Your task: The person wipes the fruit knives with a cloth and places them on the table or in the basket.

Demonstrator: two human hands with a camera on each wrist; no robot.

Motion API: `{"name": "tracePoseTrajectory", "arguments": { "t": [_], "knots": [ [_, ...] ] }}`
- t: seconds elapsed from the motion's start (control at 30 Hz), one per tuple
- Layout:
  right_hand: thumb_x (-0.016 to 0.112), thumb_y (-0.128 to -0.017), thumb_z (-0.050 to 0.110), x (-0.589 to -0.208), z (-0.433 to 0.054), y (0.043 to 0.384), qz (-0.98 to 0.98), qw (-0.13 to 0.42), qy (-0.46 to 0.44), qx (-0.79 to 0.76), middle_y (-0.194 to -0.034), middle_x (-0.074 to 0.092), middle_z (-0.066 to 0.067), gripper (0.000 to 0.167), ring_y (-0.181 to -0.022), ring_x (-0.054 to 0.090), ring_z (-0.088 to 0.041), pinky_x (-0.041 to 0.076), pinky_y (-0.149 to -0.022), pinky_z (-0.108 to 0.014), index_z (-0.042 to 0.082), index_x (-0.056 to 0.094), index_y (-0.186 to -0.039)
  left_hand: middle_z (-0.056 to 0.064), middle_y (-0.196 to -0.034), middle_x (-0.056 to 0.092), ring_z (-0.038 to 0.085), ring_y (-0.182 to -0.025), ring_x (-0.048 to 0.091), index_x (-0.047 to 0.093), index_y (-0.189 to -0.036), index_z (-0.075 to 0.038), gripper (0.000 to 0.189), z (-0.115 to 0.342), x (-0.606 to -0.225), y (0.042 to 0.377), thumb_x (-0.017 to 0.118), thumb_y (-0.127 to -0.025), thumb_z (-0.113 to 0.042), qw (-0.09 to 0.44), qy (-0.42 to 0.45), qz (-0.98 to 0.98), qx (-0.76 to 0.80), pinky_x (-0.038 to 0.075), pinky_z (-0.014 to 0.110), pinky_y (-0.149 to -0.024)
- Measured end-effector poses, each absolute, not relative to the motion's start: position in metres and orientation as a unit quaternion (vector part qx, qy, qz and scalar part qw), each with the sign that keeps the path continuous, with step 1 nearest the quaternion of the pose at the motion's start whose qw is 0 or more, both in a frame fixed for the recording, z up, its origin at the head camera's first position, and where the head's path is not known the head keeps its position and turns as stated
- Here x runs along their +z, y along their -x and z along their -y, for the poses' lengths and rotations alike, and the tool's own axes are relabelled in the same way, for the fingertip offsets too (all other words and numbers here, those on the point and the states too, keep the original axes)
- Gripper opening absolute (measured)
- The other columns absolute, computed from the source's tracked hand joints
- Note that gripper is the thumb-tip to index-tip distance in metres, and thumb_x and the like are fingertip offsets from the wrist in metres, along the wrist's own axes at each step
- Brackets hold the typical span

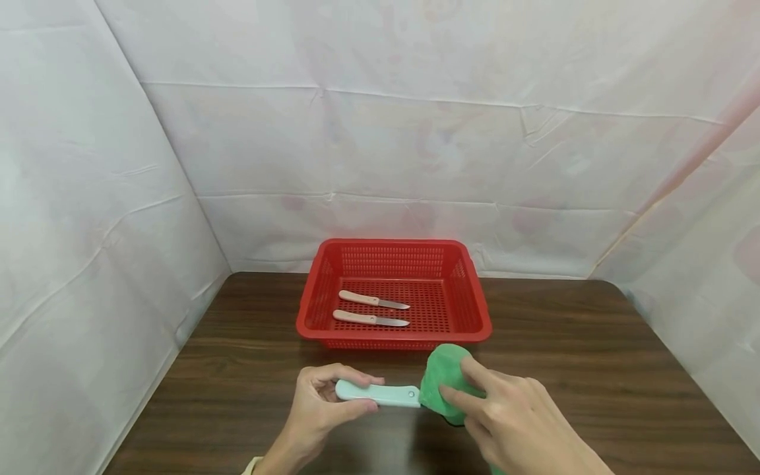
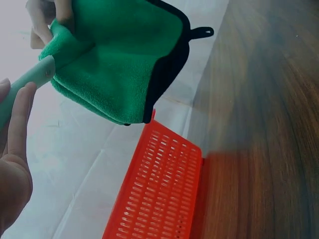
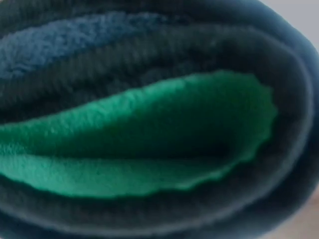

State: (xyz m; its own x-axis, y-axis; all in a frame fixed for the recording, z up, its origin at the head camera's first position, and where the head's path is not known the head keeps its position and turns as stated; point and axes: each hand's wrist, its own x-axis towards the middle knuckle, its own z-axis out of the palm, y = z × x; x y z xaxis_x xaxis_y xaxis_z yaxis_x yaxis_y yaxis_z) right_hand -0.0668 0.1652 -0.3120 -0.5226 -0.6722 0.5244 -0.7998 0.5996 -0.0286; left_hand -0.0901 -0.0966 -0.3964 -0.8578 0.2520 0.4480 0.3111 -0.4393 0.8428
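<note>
My left hand (image 1: 315, 412) pinches the mint-green handle of a knife (image 1: 388, 394) between thumb and fingers, above the table's front part. A green cloth (image 1: 442, 376) is wrapped around the knife's blade, which is hidden. My right hand (image 1: 513, 415) grips that cloth from the right side. In the left wrist view the cloth (image 2: 117, 69) hangs folded, with a black edge and a small loop, and meets the handle (image 2: 40, 73). Folds of the cloth (image 3: 149, 177) with dark borders fill the right wrist view.
Beyond the hands, a red plastic basket (image 1: 394, 340) stands at the back of the dark wooden table (image 1: 249, 363). Two knives with pale pink handles, an upper one (image 1: 359, 298) and a lower one (image 1: 355, 317), lie inside it. White sheeting (image 1: 380, 145) hangs behind and at both sides.
</note>
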Motion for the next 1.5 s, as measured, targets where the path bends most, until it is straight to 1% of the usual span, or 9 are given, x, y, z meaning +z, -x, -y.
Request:
{"name": "tracePoseTrajectory", "arguments": {
  "t": [0.17, 0.4, 0.87, 0.97, 1.1, 1.2, 1.27, 1.3, 1.5],
  "knots": [
    [0.073, -0.055, 0.0, -0.315, -0.167, 0.067, 0.861, 0.243, -0.428, 0.129, -0.095, 0.051, 0.003, 0.044, -0.054, 0.029, 0.002, 0.022, -0.043, -0.005, 0.019, 0.072, -0.095, 0.021, -0.093, 0.07, 0.024, -0.084, 0.069, 0.071, -0.09, -0.002, 0.026, 0.1, -0.397, 0.088, 0.072, -0.072, 0.015, 0.022, 0.258, 0.533, -0.806, 0.056, 0.03, -0.065],
    [0.063, -0.055, -0.001, -0.32, -0.174, 0.067, 0.857, 0.253, -0.431, 0.13, -0.097, 0.052, 0.003, 0.045, -0.053, 0.024, 0.003, 0.016, -0.043, -0.006, 0.02, 0.071, -0.094, 0.023, -0.093, 0.069, 0.027, -0.086, 0.068, 0.07, -0.09, -0.001, 0.025, 0.109, -0.398, 0.086, 0.07, -0.072, 0.017, 0.02, 0.256, 0.532, -0.807, 0.057, 0.031, -0.065],
    [0.071, -0.055, 0.0, -0.324, -0.183, 0.065, 0.871, 0.227, -0.417, 0.128, -0.091, 0.047, 0.005, 0.044, -0.054, 0.024, 0.005, 0.019, -0.043, -0.005, 0.02, 0.073, -0.095, 0.023, -0.096, 0.069, 0.025, -0.084, 0.068, 0.069, -0.093, -0.001, 0.027, 0.12, -0.4, 0.086, 0.067, -0.074, 0.018, -0.001, 0.251, 0.535, -0.807, 0.057, 0.035, -0.067],
    [0.065, -0.057, 0.0, -0.326, -0.184, 0.066, 0.862, 0.24, -0.425, 0.136, -0.089, 0.045, 0.006, 0.044, -0.053, 0.02, 0.005, 0.016, -0.043, -0.005, 0.02, 0.073, -0.095, 0.024, -0.097, 0.068, 0.024, -0.082, 0.068, 0.068, -0.096, 0.002, 0.027, 0.12, -0.401, 0.087, 0.066, -0.075, 0.019, -0.005, 0.258, 0.53, -0.807, 0.057, 0.039, -0.067],
    [0.048, -0.071, 0.005, -0.326, -0.187, 0.068, 0.851, 0.259, -0.429, 0.155, -0.088, 0.043, 0.007, 0.037, -0.054, 0.015, 0.006, 0.012, -0.044, -0.005, 0.018, 0.074, -0.094, 0.024, -0.098, 0.068, 0.023, -0.081, 0.068, 0.067, -0.098, 0.005, 0.026, 0.119, -0.402, 0.088, 0.066, -0.075, 0.019, -0.005, 0.271, 0.53, -0.804, 0.056, 0.042, -0.065],
    [0.032, -0.083, 0.013, -0.323, -0.187, 0.068, 0.845, 0.279, -0.427, 0.162, -0.087, 0.043, 0.007, 0.044, -0.055, 0.013, 0.006, 0.011, -0.044, -0.005, 0.017, 0.074, -0.092, 0.025, -0.097, 0.068, 0.023, -0.082, 0.068, 0.067, -0.098, 0.007, 0.026, 0.119, -0.401, 0.089, 0.066, -0.075, 0.019, -0.004, 0.276, 0.532, -0.801, 0.056, 0.043, -0.065],
    [0.029, -0.085, 0.014, -0.32, -0.186, 0.069, 0.838, 0.297, -0.428, 0.164, -0.085, 0.043, 0.007, 0.046, -0.055, 0.013, 0.006, 0.011, -0.044, -0.005, 0.016, 0.074, -0.091, 0.025, -0.098, 0.068, 0.023, -0.083, 0.068, 0.067, -0.097, 0.007, 0.026, 0.118, -0.401, 0.089, 0.066, -0.074, 0.019, -0.006, 0.277, 0.533, -0.799, 0.056, 0.044, -0.065],
    [0.024, -0.087, 0.017, -0.319, -0.185, 0.069, 0.834, 0.305, -0.429, 0.165, -0.085, 0.043, 0.006, 0.05, -0.055, 0.012, 0.006, 0.01, -0.044, -0.005, 0.016, 0.074, -0.09, 0.025, -0.098, 0.068, 0.023, -0.083, 0.068, 0.067, -0.097, 0.007, 0.026, 0.118, -0.401, 0.089, 0.066, -0.074, 0.019, -0.007, 0.278, 0.533, -0.799, 0.055, 0.044, -0.064],
    [0.024, -0.09, 0.017, -0.314, -0.18, 0.071, 0.823, 0.315, -0.441, 0.172, -0.083, 0.043, 0.004, 0.05, -0.055, 0.013, 0.006, 0.011, -0.044, -0.006, 0.015, 0.074, -0.09, 0.025, -0.097, 0.068, 0.023, -0.083, 0.068, 0.067, -0.097, 0.007, 0.025, 0.114, -0.401, 0.09, 0.066, -0.074, 0.019, -0.011, 0.285, 0.531, -0.798, 0.055, 0.046, -0.063]
  ]
}}
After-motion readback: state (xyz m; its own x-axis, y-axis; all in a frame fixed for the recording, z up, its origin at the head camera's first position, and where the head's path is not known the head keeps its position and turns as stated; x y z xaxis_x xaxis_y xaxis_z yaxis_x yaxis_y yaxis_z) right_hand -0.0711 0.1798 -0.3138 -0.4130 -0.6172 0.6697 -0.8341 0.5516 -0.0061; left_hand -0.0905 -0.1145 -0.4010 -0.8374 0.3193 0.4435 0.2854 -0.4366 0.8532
